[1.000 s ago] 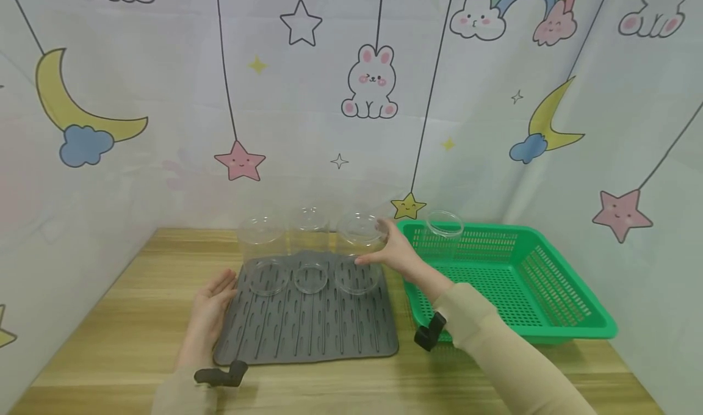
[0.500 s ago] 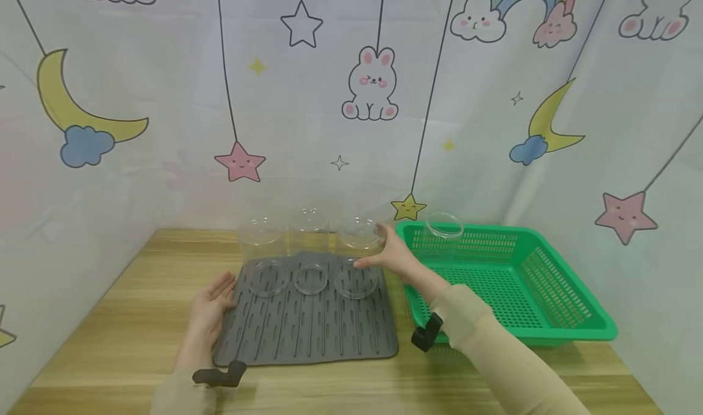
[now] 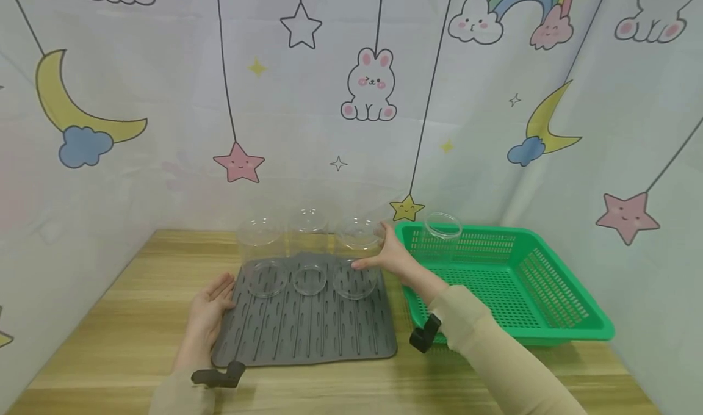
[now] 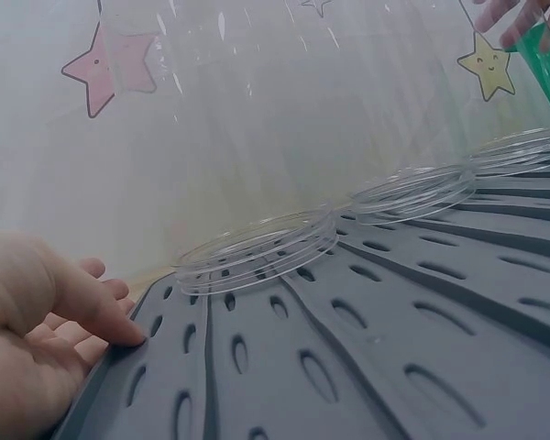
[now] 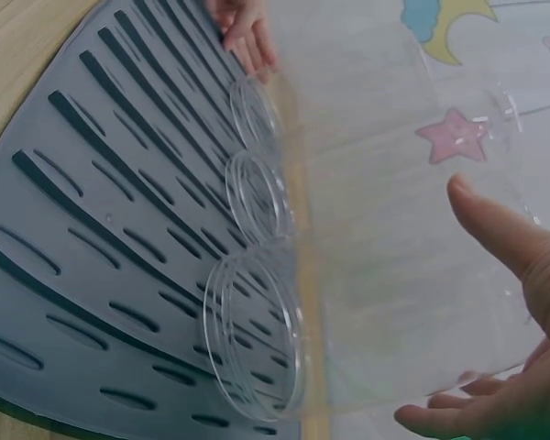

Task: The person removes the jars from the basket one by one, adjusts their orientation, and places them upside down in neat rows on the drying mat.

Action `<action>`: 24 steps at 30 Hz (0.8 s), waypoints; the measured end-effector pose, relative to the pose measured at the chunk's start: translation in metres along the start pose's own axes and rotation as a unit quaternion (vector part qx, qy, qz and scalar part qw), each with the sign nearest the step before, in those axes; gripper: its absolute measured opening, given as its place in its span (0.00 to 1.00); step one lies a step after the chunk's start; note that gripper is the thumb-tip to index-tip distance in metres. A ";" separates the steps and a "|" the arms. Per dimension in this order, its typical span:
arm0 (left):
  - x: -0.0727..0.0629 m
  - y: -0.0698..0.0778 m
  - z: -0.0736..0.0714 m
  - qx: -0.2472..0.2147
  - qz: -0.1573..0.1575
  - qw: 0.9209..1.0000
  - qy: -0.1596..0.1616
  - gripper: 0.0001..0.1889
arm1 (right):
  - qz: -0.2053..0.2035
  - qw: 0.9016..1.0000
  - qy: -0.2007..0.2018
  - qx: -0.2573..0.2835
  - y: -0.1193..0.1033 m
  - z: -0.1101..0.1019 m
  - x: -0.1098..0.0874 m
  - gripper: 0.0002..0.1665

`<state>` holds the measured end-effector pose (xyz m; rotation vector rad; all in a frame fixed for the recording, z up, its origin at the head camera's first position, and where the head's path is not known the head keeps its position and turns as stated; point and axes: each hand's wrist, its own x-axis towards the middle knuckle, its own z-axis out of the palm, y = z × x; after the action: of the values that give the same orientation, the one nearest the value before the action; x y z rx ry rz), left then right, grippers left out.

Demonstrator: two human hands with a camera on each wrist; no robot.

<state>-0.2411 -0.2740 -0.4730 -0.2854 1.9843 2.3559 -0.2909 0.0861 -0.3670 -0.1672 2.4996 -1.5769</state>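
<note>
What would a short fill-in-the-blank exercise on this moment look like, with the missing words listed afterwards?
1. The number of clear cups in the row on the mat is ____.
2. The mat's color is ____.
3. The right hand is at the rightmost cup of that row, beside the ____-colored basket.
4. In the head view, the left hand is at the mat's ____ edge (left or right).

Missing words: three; gray; green; left.

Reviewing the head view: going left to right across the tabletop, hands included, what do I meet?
Left hand, left clear container, middle clear container, right clear container, right hand, green basket.
</note>
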 end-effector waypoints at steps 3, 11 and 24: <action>0.000 0.000 -0.001 -0.001 -0.005 1.000 0.002 0.41 | -0.004 1.000 0.004 0.003 -0.002 -0.001 -0.002 0.73; 0.000 0.000 -0.003 0.007 -0.005 1.000 0.002 0.41 | -0.051 0.996 0.040 -0.054 -0.014 -0.010 -0.019 0.75; 0.001 0.000 0.001 -0.008 -0.010 1.000 0.010 0.41 | -0.231 0.955 0.180 0.038 -0.020 -0.069 -0.057 0.49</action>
<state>-0.2419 -0.2734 -0.4727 -0.3281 1.9625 2.3664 -0.2495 0.1488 -0.3148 -0.5340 2.8129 -2.0373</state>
